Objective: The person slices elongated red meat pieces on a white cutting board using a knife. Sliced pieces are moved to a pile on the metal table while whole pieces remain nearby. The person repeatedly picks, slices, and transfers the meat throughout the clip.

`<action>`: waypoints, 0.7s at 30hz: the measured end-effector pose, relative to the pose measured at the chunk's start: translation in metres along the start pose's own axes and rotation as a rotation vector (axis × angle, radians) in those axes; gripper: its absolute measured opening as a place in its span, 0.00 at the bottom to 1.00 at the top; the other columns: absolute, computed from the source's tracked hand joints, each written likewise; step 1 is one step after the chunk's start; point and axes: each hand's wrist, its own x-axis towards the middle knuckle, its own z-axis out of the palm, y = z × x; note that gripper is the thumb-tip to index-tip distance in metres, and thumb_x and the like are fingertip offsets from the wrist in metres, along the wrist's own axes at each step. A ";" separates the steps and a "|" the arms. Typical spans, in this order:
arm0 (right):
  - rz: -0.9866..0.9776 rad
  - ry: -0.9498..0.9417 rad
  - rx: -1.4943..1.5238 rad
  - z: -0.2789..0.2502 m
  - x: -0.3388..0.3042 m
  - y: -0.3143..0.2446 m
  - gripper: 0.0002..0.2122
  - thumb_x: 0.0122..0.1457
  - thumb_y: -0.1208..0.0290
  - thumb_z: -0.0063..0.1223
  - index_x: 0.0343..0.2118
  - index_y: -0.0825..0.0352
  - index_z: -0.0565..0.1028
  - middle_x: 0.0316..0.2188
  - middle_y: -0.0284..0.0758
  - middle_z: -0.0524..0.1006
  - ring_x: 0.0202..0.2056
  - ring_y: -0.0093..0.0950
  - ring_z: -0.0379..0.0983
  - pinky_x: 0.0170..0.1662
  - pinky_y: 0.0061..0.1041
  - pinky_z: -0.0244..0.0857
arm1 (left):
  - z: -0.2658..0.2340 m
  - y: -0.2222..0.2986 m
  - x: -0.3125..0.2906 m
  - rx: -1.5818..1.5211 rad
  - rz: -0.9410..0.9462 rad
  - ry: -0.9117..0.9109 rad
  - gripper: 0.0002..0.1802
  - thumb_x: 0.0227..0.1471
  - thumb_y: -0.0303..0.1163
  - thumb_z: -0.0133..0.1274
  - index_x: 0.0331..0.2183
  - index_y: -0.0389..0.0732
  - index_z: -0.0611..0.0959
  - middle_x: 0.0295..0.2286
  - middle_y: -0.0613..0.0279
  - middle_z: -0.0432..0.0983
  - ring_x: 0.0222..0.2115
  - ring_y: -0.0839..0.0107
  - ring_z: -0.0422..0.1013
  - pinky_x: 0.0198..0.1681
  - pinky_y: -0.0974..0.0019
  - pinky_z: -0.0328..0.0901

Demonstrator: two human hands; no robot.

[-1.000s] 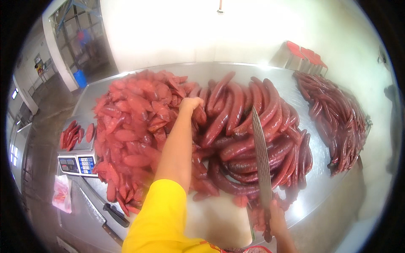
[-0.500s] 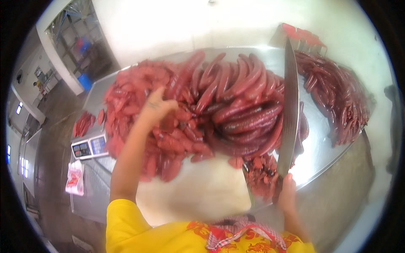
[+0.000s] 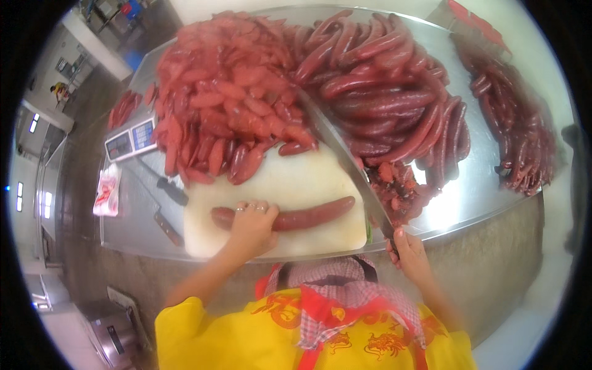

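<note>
A long dark-red sausage (image 3: pixel 314 216) lies crosswise on a white cutting board (image 3: pixel 287 176). My left hand (image 3: pixel 254 223) is closed over it, nearer its left end, with a ring on one finger. In my right hand (image 3: pixel 408 248), at the board's right edge, is the handle of a very long knife (image 3: pixel 350 165). Its blade slants away to the left across the board's right side, tip close to the heaps. Beyond the board are a heap of slant-cut sausage slices (image 3: pixel 222 92) and, to its right, a pile of whole sausages (image 3: pixel 382 98).
More sausages (image 3: pixel 512 123) are piled at the far right of the metal table (image 3: pixel 456 203). Reddish scraps (image 3: pixel 394 185) lie beside the knife. A digital scale (image 3: pixel 131 140), a smaller knife (image 3: pixel 166 228) and a white-and-red packet (image 3: pixel 107 190) are at left.
My left hand has come back from the far heaps to the board, where a sausage now lies under it. The knife has swung from nearly upright to slanting left. The view has tipped downward.
</note>
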 end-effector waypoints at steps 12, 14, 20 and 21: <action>-0.156 -0.115 -0.658 -0.033 0.027 -0.025 0.23 0.66 0.51 0.38 0.33 0.68 0.78 0.29 0.50 0.78 0.33 0.50 0.75 0.39 0.43 0.66 | 0.066 0.040 0.019 -0.270 0.108 0.727 0.21 0.36 0.29 0.57 0.39 0.43 0.78 0.38 0.62 0.72 0.42 0.62 0.67 0.47 0.57 0.56; -0.197 -0.160 -0.625 -0.039 0.030 -0.027 0.23 0.66 0.50 0.38 0.33 0.68 0.78 0.28 0.50 0.78 0.33 0.49 0.75 0.39 0.42 0.67 | 0.066 0.045 0.024 -0.251 0.107 0.765 0.22 0.37 0.33 0.60 0.40 0.43 0.78 0.38 0.62 0.72 0.42 0.61 0.67 0.48 0.56 0.56; -0.063 0.022 -0.597 -0.051 0.032 -0.009 0.27 0.65 0.47 0.39 0.32 0.72 0.77 0.23 0.43 0.76 0.27 0.39 0.74 0.33 0.33 0.66 | 0.038 0.029 0.013 -0.152 -0.028 0.363 0.28 0.40 0.42 0.63 0.43 0.42 0.76 0.37 0.59 0.73 0.42 0.59 0.68 0.49 0.54 0.56; -0.057 0.034 -0.532 -0.053 0.033 -0.004 0.28 0.66 0.46 0.38 0.31 0.72 0.76 0.21 0.41 0.75 0.25 0.35 0.73 0.32 0.32 0.65 | 0.031 0.023 0.014 -0.133 -0.090 0.179 0.32 0.39 0.43 0.63 0.46 0.41 0.74 0.36 0.57 0.73 0.41 0.57 0.70 0.48 0.54 0.60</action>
